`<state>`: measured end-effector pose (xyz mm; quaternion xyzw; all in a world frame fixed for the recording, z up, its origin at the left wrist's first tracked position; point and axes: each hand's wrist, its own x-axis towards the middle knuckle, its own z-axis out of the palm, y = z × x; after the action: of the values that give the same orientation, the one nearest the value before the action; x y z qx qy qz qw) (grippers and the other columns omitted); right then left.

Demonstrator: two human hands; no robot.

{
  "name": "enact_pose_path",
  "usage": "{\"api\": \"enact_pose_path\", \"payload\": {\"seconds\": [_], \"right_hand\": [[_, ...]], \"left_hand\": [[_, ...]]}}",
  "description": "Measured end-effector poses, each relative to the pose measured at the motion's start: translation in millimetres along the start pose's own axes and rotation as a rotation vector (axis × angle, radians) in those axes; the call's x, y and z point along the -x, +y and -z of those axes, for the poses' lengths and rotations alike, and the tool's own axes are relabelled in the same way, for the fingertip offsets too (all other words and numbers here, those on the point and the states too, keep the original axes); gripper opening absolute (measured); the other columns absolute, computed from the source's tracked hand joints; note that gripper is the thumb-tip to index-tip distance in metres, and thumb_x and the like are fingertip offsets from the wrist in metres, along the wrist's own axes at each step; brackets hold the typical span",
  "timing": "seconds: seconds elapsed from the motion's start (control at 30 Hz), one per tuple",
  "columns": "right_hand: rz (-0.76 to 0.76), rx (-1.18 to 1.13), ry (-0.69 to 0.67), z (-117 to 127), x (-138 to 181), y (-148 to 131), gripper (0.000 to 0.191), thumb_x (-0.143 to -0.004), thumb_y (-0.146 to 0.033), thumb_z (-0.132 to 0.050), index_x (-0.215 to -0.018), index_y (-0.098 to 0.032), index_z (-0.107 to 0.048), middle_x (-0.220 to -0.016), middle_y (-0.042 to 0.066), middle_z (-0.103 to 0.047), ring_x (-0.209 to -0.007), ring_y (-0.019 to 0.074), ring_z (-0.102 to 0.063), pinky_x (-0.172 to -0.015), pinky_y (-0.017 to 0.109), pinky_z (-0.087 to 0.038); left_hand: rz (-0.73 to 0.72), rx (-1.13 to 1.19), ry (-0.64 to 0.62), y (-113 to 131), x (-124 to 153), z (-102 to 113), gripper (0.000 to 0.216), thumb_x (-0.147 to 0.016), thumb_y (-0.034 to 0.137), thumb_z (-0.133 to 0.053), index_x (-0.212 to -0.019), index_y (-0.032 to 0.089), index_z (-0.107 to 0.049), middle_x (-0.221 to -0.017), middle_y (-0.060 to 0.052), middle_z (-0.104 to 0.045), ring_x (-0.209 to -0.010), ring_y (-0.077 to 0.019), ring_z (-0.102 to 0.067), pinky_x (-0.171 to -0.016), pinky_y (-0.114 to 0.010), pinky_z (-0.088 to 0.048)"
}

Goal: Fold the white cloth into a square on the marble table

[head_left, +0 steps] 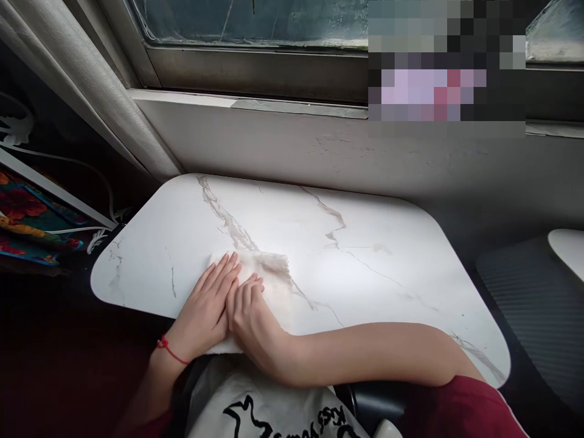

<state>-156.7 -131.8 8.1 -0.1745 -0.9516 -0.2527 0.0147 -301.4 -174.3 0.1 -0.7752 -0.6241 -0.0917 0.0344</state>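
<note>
On a white table top (383, 261) with grey-brown marble veins lies a thin white cloth (274, 263), its upper edge crumpled. My left hand (204, 310) rests flat on the cloth's left part, fingers stretched out and close together; a red string circles that wrist. Right beside it, touching it, my right hand (252, 311) has its fingers bent and closed against the cloth near the table's front edge. The cloth's part under both hands is hidden.
A window ledge (296, 109) and grey wall panel rise behind the table. A pale curtain (104, 79) hangs at the left, above a flowered fabric (31, 219) and white cords. A dark ribbed seat (529, 304) stands at the right. The top right is pixelated.
</note>
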Motion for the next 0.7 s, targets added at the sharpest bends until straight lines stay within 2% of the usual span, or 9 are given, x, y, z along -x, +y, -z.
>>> {"api": "enact_pose_path", "payload": {"seconds": [0.13, 0.27, 0.4, 0.5, 0.6, 0.7], "right_hand": [[-0.007, -0.058, -0.035, 0, 4, 0, 0.054, -0.091, -0.03, -0.049, -0.13, 0.007, -0.059, -0.118, 0.031, -0.068, -0.104, 0.0368, -0.069, -0.085, 0.048, -0.055], [-0.039, -0.143, -0.027, -5, 7, 4, 0.053, -0.09, -0.023, -0.051, -0.131, 0.011, -0.056, -0.122, 0.034, -0.065, -0.109, 0.0366, -0.067, -0.087, 0.046, -0.055], [-0.06, -0.136, -0.011, -7, 8, 1, 0.048, -0.09, -0.023, -0.051, -0.13, 0.004, -0.058, -0.125, 0.031, -0.065, -0.11, 0.0374, -0.065, -0.087, 0.051, -0.053], [-0.034, -0.115, -0.014, -5, 8, 2, 0.053, -0.091, -0.029, -0.053, -0.131, 0.006, -0.056, -0.124, 0.031, -0.065, -0.11, 0.037, -0.066, -0.087, 0.049, -0.053], [0.019, -0.16, 0.02, -2, 9, 8, 0.055, -0.096, -0.03, -0.048, -0.132, 0.011, -0.052, -0.119, 0.034, -0.066, -0.107, 0.035, -0.068, -0.086, 0.046, -0.053], [0.08, -0.186, 0.053, -3, 6, 17, 0.055, -0.098, -0.031, -0.044, -0.135, 0.01, -0.05, -0.12, 0.034, -0.065, -0.109, 0.0349, -0.067, -0.087, 0.047, -0.052]], "left_hand": [[0.126, -0.005, 0.079, 20, 5, -8, 0.061, -0.1, 0.02, -0.03, -0.159, 0.022, -0.017, -0.163, -0.012, -0.031, -0.152, -0.0269, -0.023, -0.119, -0.053, -0.035], [0.145, -0.025, 0.138, 31, 1, -18, 0.062, -0.099, 0.018, -0.032, -0.159, 0.022, -0.018, -0.162, -0.014, -0.031, -0.153, -0.0297, -0.019, -0.119, -0.057, -0.034], [0.132, -0.001, 0.154, 26, 2, -22, 0.061, -0.1, 0.022, -0.033, -0.158, 0.013, -0.017, -0.162, -0.017, -0.03, -0.154, -0.0283, -0.017, -0.121, -0.053, -0.033], [0.12, 0.032, 0.133, 20, 6, -19, 0.058, -0.102, 0.024, -0.031, -0.158, 0.015, -0.016, -0.163, -0.015, -0.028, -0.154, -0.026, -0.017, -0.123, -0.051, -0.03], [0.113, 0.072, 0.105, 15, 8, -17, 0.057, -0.104, 0.025, -0.028, -0.159, 0.017, -0.013, -0.164, -0.013, -0.027, -0.154, -0.0242, -0.017, -0.123, -0.05, -0.029], [0.141, 0.069, 0.11, 7, 10, -18, 0.056, -0.105, 0.026, -0.025, -0.159, 0.018, -0.013, -0.165, -0.012, -0.026, -0.154, -0.0232, -0.018, -0.123, -0.049, -0.029]]}}
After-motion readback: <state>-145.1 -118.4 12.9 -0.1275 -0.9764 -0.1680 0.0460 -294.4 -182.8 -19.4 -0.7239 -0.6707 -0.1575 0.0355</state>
